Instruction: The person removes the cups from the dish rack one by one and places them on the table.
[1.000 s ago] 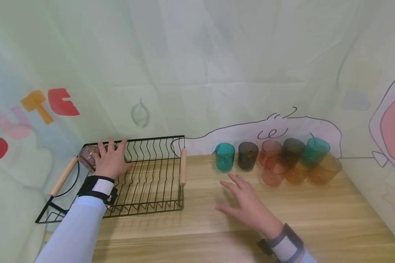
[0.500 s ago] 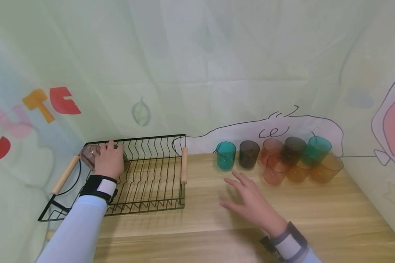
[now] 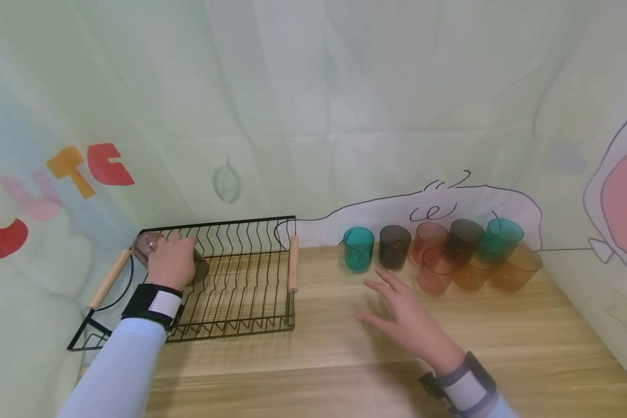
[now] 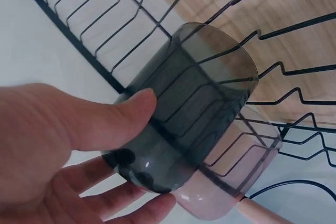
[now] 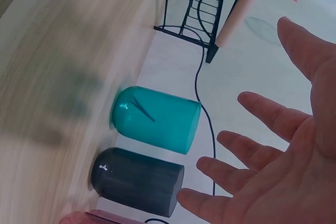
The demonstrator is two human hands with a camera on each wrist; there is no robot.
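Observation:
At the back left corner of the black wire dish rack (image 3: 251,284), my left hand (image 3: 171,261) grips a smoky grey cup (image 4: 184,108). The left wrist view shows the thumb on its side and the fingers round its base. This cup lies tilted over the wires, its rim toward the rack's inside. Right beside it is a pale pinkish cup (image 4: 231,171), also in the rack. My right hand (image 3: 407,319) hovers over the table with spread fingers, holding nothing. Nearest to it stand a teal cup (image 5: 157,119) and a dark grey cup (image 5: 139,179), both upright.
Several pink, amber, dark and teal cups (image 3: 501,241) are crowded together at the back right. Wooden handles (image 3: 293,264) flank the rack. A printed cloth (image 3: 313,133) hangs behind the wooden table (image 3: 345,383), close behind the rack and cups.
My left hand's fingers have gone from spread over the grey cup to curled round it, and more of the cup shows. The right hand has shifted slightly right.

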